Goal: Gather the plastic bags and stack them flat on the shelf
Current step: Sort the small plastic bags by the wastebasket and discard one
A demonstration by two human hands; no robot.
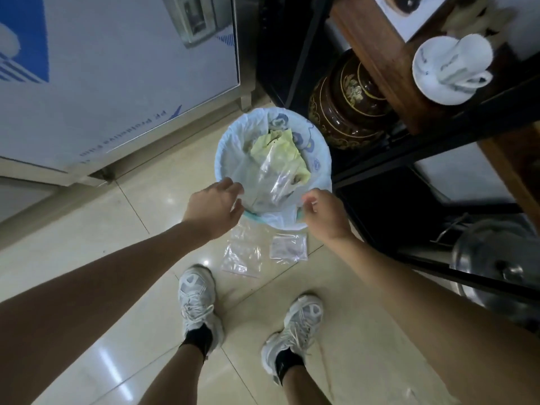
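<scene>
A clear plastic bag [277, 182] hangs over the lined waste bin [233, 141], above some pale green leaves [280, 147]. My right hand [324, 213] is at the bin's near rim, thumb and finger pinched on the clear bag's edge. Over the rim's left side my left hand [214, 206] has its fingers spread beside the bag, and whether it touches the bag is unclear. Two more clear bags lie flat on the floor tiles just in front of the bin: a larger one [241, 255] and a smaller one [289, 248].
A dark metal shelf rack [438, 135] stands to the right, holding a brown decorated jar [347, 112], a white cup and saucer [450, 68] and a steel pot lid [496, 264]. A steel cabinet [117, 83] stands at the left. My two shoes [198, 302] are on the tiles.
</scene>
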